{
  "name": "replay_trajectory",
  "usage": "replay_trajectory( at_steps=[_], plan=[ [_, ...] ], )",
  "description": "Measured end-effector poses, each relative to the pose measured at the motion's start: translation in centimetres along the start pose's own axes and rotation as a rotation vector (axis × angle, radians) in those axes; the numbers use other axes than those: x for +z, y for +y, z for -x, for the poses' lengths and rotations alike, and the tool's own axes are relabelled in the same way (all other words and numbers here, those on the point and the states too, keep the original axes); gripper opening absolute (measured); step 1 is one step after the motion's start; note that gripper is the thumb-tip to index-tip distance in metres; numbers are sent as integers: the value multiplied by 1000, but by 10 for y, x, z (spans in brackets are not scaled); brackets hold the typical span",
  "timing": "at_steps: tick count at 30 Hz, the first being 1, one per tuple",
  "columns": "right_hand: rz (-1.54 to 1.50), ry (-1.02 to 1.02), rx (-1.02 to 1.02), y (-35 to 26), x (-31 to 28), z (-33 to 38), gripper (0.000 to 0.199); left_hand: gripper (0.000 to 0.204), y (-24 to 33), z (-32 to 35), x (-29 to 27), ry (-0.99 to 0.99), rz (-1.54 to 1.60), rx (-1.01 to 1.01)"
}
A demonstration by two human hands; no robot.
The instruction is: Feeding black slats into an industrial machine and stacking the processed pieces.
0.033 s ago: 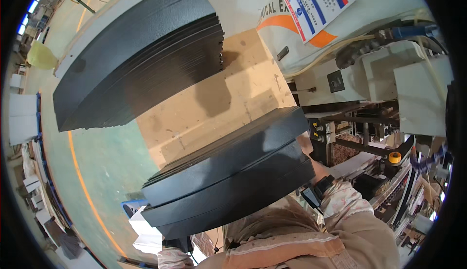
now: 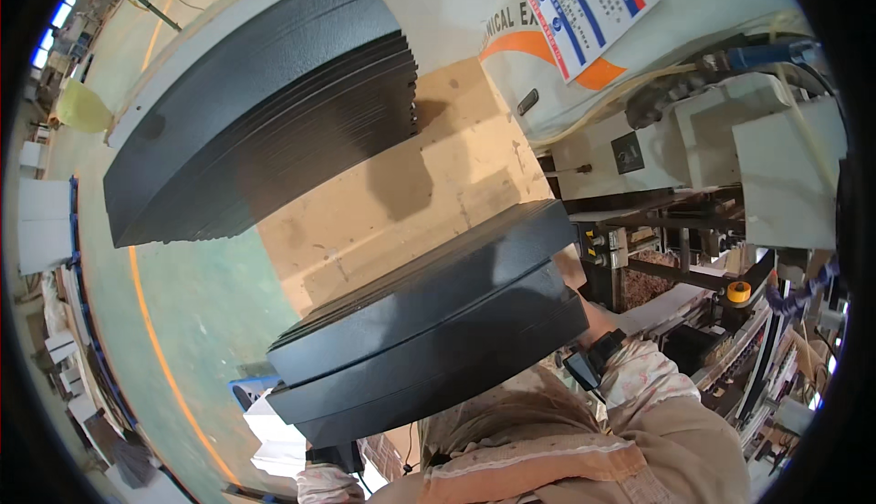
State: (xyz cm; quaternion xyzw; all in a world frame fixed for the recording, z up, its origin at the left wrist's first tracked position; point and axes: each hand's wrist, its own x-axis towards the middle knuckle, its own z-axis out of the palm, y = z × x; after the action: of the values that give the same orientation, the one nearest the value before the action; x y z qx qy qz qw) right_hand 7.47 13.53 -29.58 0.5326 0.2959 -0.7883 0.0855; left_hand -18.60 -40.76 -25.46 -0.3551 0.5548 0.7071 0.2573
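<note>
A stack of curved black panels (image 2: 438, 331) lies right in front of me, its layered edges facing away. At its right end, my right hand (image 2: 595, 320) is closed on the stack, with only part of the hand showing and most fingers behind the panels. A black strapped device sits on that wrist. My left hand is hidden behind the stack's lower left end; only the sleeve and a black wristband (image 2: 336, 457) show there. Farther off, a second stack of similar curved black panels (image 2: 255, 93) stands on a brown board (image 2: 401, 185).
A pale machine housing (image 2: 438, 2) with an orange stripe and a printed sheet (image 2: 589, 11) lies beyond. To the right is machinery with hoses, rails and an orange knob (image 2: 738, 292). Green floor (image 2: 201, 322) with a yellow line and stacked white pieces (image 2: 44, 226) lies left.
</note>
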Motion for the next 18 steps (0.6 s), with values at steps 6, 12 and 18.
replay_trajectory(
  at_steps=[6,12,18],
  plan=[
    [-29,-72,-109,18,1,-6,60,33,-11,-12,13,-51,-30,-9],
    [-6,-76,-199,25,-6,-35,61,31,6,-9,66,26,-150,173],
    [37,80,-186,20,-1,-11,84,26,42,118,152,120,-791,1386]
  ],
)
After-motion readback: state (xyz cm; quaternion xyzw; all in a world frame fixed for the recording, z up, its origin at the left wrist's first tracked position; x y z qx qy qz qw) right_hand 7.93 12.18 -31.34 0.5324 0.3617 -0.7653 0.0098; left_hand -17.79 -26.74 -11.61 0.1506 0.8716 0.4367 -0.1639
